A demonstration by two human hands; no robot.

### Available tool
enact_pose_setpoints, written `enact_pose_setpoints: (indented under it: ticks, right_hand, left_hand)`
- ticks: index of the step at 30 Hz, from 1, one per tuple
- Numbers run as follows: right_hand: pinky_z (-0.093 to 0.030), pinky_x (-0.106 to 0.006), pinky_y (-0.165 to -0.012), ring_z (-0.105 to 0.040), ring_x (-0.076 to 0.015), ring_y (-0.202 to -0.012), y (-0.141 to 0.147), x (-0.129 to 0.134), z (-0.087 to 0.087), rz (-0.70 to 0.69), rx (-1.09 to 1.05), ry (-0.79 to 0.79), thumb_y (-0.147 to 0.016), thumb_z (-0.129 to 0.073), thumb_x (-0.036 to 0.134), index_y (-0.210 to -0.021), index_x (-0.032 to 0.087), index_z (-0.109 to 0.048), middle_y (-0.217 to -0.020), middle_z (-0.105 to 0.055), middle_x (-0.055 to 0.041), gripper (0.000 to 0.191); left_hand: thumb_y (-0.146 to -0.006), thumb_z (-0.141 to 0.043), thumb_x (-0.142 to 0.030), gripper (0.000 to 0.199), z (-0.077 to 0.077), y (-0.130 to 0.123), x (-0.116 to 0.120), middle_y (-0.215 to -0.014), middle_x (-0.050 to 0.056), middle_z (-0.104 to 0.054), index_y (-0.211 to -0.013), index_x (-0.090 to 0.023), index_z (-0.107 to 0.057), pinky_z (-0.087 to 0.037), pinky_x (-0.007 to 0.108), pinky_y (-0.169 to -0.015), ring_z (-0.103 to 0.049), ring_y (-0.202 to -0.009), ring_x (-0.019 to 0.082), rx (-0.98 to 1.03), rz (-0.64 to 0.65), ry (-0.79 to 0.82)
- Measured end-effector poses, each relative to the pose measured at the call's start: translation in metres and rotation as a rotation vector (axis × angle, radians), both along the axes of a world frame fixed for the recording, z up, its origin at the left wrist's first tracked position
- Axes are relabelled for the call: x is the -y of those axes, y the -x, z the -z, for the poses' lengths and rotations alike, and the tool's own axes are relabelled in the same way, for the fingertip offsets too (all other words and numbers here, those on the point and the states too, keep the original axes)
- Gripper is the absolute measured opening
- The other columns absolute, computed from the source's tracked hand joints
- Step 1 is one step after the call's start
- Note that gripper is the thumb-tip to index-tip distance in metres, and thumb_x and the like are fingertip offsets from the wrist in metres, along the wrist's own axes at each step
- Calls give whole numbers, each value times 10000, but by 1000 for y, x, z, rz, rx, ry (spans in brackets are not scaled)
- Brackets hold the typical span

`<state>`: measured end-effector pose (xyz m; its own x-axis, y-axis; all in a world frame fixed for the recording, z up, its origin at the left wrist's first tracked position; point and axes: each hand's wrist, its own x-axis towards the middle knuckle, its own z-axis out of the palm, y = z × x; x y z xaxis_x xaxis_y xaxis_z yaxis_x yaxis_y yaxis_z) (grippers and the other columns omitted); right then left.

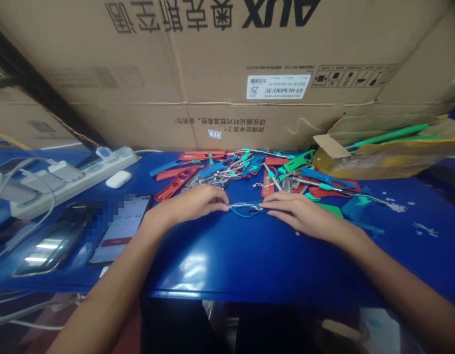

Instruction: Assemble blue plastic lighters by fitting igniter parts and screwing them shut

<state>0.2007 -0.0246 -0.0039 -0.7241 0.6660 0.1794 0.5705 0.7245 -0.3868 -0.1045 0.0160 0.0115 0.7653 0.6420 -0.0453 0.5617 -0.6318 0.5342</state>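
1 blue casing is in hand, left hand pinching its 9 o'clock end, right hand grip unclear at 3 o'clock, mixed parts pile at 12 o'clock unheld, finished count indeterminable.

Big ol' AUX cardboard box at the back, print upside down. Over left: white power strip loaded with chargers, earbud case, dark phone beside a lit-up phone.
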Motion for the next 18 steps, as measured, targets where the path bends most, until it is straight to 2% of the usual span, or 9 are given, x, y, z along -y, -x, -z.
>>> enact_pose_setpoints:
  ticks: [5,12,18]
  right_hand:
    - [-542,-392,-960,-668,-234,-1106,-1,1,-1,-19,13,-31,-1023,-487,263,-1248,257,-708,-1219,-693,-85,315]
    - [-544,-410,-938,-633,-247,-1127,1,8,-4,4,92,-13,-1022,-484,281,-1289,274,-683,-1258,-625,-109,333]
    - [-527,-442,-994,-622,-270,-1171,7,15,-7,39,162,-54,-1009,-447,192,-1292,212,-680,-1298,-619,-132,367]
  left_hand:
    - [-973,-595,-312,190,-1,0,1,-969,45,-734,-1002,-184,-733,-475,280,-781,-667,-862,174,-5,6,-7]
    - [-975,-595,-325,204,2,0,-2,-981,50,-735,-1018,-183,-735,-477,287,-797,-671,-878,178,1,11,6]
    - [-962,-606,-337,210,1,0,-2,-963,50,-741,-1007,-178,-737,-474,283,-782,-671,-857,174,25,0,62]
